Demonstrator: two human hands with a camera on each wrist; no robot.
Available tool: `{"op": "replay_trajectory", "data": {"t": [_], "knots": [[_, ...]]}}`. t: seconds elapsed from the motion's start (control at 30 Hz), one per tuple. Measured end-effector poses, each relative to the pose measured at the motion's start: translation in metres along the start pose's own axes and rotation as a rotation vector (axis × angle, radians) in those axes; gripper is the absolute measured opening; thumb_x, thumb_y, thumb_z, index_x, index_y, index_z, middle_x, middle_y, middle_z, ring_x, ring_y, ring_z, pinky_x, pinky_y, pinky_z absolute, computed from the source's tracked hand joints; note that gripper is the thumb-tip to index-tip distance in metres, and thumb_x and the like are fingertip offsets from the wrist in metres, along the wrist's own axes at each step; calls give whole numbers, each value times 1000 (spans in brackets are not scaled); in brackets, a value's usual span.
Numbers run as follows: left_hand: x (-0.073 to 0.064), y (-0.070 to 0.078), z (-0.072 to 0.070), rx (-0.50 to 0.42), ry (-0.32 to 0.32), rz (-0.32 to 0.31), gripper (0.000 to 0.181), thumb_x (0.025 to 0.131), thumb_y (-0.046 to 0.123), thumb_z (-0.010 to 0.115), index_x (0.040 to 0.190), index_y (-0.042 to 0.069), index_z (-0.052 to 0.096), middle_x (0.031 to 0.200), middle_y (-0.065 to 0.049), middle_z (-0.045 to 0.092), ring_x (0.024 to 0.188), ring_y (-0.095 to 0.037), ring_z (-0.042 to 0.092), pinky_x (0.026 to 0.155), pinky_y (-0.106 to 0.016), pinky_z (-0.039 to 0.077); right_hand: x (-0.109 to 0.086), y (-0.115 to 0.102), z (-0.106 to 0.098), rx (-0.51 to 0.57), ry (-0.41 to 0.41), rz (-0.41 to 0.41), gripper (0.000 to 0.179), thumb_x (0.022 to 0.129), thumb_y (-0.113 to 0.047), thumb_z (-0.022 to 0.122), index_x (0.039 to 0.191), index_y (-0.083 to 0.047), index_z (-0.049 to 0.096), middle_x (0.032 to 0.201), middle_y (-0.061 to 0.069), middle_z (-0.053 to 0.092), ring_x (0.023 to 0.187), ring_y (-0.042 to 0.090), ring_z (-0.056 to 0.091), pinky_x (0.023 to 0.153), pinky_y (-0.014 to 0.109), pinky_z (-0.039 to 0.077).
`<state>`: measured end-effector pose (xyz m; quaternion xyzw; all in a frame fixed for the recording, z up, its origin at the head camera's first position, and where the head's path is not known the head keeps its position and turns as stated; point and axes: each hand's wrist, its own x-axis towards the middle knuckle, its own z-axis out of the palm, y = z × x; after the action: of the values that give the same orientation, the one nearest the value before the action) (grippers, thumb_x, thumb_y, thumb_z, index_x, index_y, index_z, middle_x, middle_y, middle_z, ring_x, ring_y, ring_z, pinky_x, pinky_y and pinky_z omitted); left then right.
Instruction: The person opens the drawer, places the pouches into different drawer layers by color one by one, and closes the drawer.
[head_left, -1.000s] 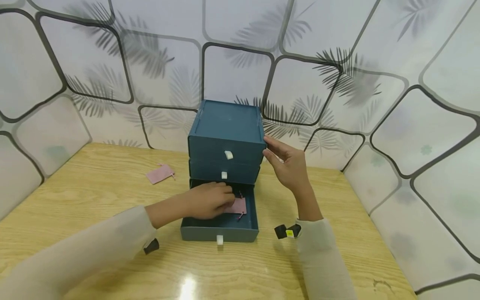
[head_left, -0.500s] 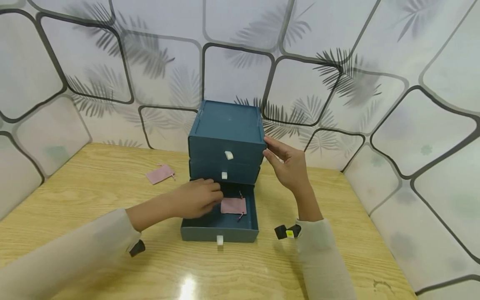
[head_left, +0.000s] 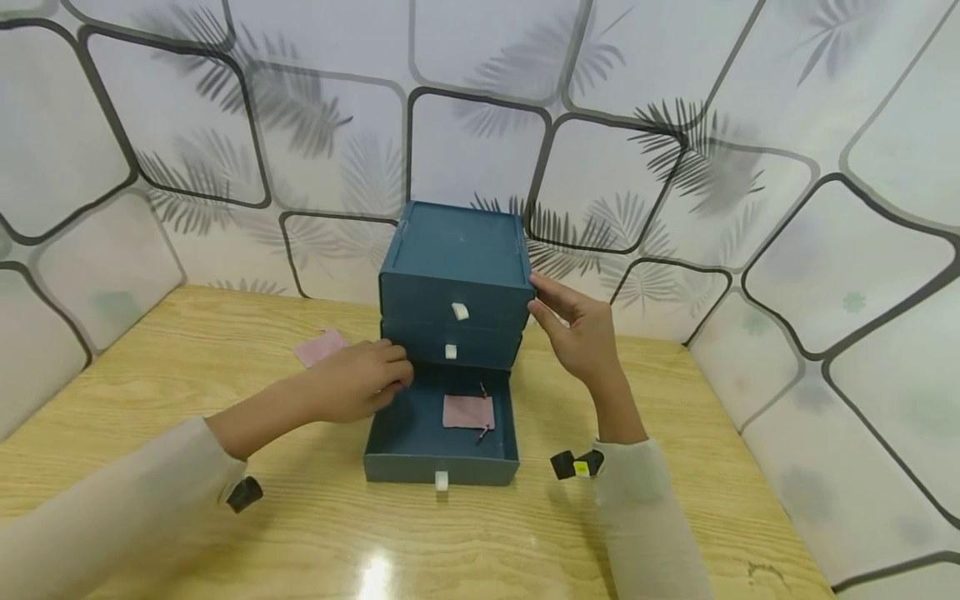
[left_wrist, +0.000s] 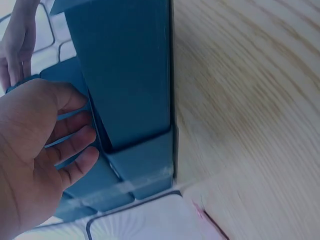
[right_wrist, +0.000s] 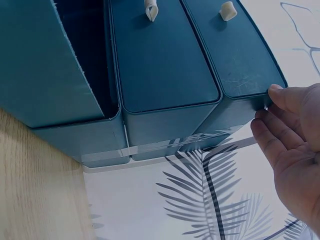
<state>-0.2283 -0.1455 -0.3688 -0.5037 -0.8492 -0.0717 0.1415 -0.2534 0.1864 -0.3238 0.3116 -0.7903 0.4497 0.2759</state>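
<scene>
A dark blue drawer box (head_left: 420, 312) stands on the table with its lowest drawer (head_left: 405, 446) pulled out. Inside that drawer lies a small pink drawstring pouch (head_left: 468, 412). My left hand (head_left: 356, 379) hovers at the drawer's left edge with loosely bent fingers and nothing in them; the left wrist view shows its palm beside the box. My right hand (head_left: 579, 337) rests its thumb and nearly straight fingers on the upper right front corner of the box. In the right wrist view, the thumb (right_wrist: 277, 91) touches the corner's edge.
A second pink pouch (head_left: 318, 346) lies on the wooden table (head_left: 225, 342) left of the box, partly hidden by my left hand. White tabs, such as the top one (head_left: 460, 311), mark the drawer fronts. A patterned wall covering (head_left: 337, 150) rises close behind.
My left hand has moved left from over the pouch in the drawer to the drawer's left edge, uncovering that pouch. The right hand stays at the corner of the box.
</scene>
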Motion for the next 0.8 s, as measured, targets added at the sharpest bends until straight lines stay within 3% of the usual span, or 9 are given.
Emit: {"op": "replay_trajectory", "data": {"t": [0.23, 0.57, 0.8], "knots": [[-16, -14, -6, 17, 29, -37, 10, 91, 5, 75, 95, 12, 69, 89, 1, 59, 80, -16, 57, 70, -33, 53, -1, 2, -2, 21, -4, -13, 38, 97, -3, 69, 134, 2, 66, 135, 16, 65, 117, 29, 68, 94, 34, 57], [-40, -47, -9, -13, 63, -107, 14, 90, 1, 75, 96, 12, 68, 89, 2, 59, 79, -13, 54, 68, -32, 52, -1, 2, -1, 26, -3, -7, 38, 97, -3, 69, 134, 1, 66, 135, 14, 65, 117, 28, 68, 95, 40, 57], [-50, -67, -7, -46, 20, -205, 12, 91, -1, 72, 95, 10, 69, 91, -1, 60, 79, -16, 56, 67, -34, 51, -2, 2, -2, 15, -5, -3, 38, 97, -3, 69, 135, 1, 65, 135, 15, 65, 118, 29, 68, 94, 43, 57]]}}
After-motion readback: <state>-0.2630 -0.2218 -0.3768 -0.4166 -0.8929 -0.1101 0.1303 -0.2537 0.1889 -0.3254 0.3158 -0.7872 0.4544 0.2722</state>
